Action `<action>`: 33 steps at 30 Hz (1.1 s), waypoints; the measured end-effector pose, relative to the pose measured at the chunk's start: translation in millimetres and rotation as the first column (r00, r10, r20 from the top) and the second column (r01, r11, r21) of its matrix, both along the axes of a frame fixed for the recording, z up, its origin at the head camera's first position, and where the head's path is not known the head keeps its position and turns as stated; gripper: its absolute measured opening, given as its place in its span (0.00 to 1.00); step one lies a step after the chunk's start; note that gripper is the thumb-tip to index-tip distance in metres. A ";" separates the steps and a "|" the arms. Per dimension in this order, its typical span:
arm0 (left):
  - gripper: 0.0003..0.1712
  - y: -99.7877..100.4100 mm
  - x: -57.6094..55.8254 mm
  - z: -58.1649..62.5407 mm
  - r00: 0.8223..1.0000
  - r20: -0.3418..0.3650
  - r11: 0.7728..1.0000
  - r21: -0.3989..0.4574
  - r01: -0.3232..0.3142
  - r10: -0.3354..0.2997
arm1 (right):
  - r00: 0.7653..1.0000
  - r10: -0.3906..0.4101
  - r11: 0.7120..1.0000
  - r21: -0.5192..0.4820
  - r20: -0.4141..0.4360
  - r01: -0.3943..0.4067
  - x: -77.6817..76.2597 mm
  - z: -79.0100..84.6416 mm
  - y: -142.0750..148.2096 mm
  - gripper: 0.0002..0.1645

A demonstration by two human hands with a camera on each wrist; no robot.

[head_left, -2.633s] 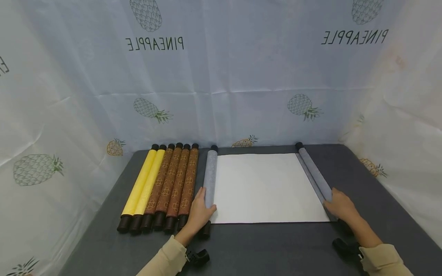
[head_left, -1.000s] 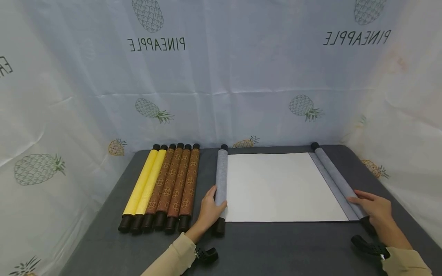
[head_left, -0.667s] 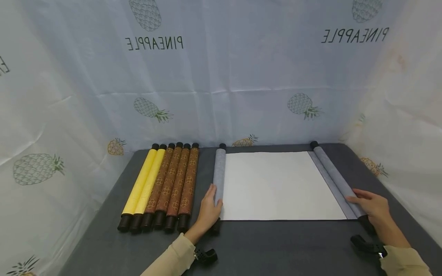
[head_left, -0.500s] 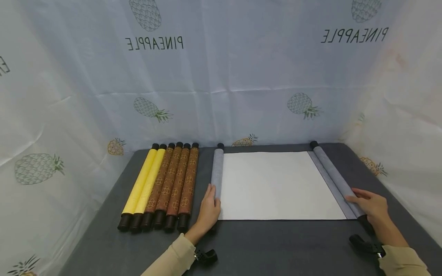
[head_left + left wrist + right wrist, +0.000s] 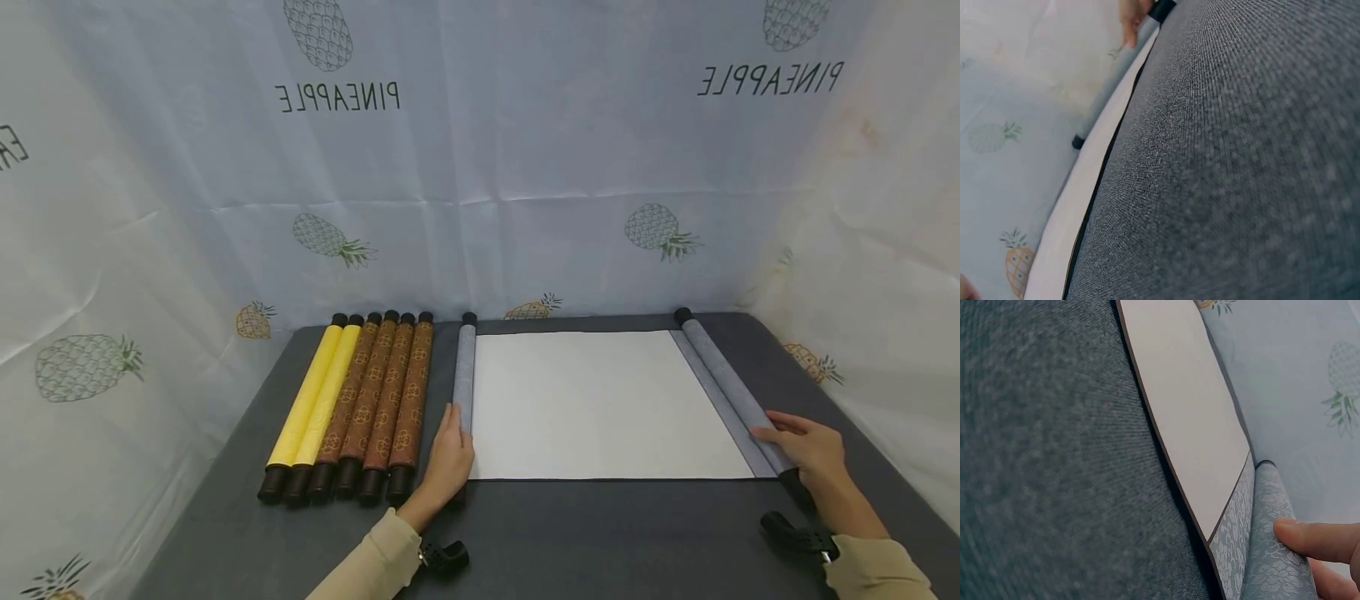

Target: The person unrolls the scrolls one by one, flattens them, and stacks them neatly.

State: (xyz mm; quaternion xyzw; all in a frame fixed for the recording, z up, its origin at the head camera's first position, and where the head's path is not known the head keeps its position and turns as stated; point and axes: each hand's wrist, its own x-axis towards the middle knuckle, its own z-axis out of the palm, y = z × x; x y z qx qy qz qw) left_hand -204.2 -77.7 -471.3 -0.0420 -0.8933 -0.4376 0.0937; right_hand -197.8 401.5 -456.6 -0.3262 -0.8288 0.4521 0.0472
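Observation:
A hanging scroll lies partly unrolled on the dark table, its white paper [image 5: 592, 408] facing up. My left hand [image 5: 447, 457] holds the near part of its left grey-blue roll [image 5: 464, 362], thumb on the paper side. At the other end, my right hand [image 5: 813, 454] grips the right roll [image 5: 720, 371] near its black end knob. The right wrist view shows my thumb [image 5: 1297, 537] laid on that roll's patterned grey cloth, beside a flat strip of the same cloth [image 5: 1232, 547]. Only a fingertip of my left hand enters the left wrist view.
Left of the scroll, two yellow rolled scrolls [image 5: 303, 396] and several brown patterned ones [image 5: 408, 400] lie side by side, black knobs at both ends. The dark grey table [image 5: 600, 542] ends at a pineapple-print curtain [image 5: 480, 167] behind and at the sides.
The right roll has moved right with my right hand, then stayed put. My left hand and the left roll went right, then back left. That roll is thinner, and more white paper shows.

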 end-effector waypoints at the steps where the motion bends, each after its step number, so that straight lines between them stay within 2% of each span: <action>1: 0.32 -0.7 0.3 0.5 1.000 0.007 1.000 0.006 0.002 -0.002 | 1.000 0.001 1.000 0.003 0.003 -0.001 0.1 0.3 -0.7 0.41; 6: 0.42 -3.5 2.6 3.1 1.000 0.022 1.000 -0.025 0.010 -0.010 | 1.000 0.009 1.000 0.002 0.002 -0.009 1.9 2.4 -1.9 0.41; 9: 0.45 -4.7 2.7 4.5 1.000 0.019 0.999 -0.042 0.013 -0.012 | 1.000 0.011 1.000 0.001 0.001 -0.011 2.4 3.9 -1.8 0.41; 19: 0.41 -13.2 0.0 3.3 1.000 -0.024 0.999 -0.050 -0.006 0.005 | 1.000 0.011 0.998 -0.054 -0.011 -0.012 3.1 4.1 1.1 0.42; 26: 0.39 -18.1 0.9 4.7 1.000 -0.014 1.000 -0.030 -0.004 0.004 | 1.000 -0.002 0.999 -0.050 -0.012 0.001 2.9 2.6 1.4 0.42; 33: 0.37 -21.7 3.1 4.6 1.000 0.007 1.000 0.026 -0.013 0.013 | 1.000 -0.003 0.998 -0.060 -0.019 0.002 2.6 -0.9 2.3 0.43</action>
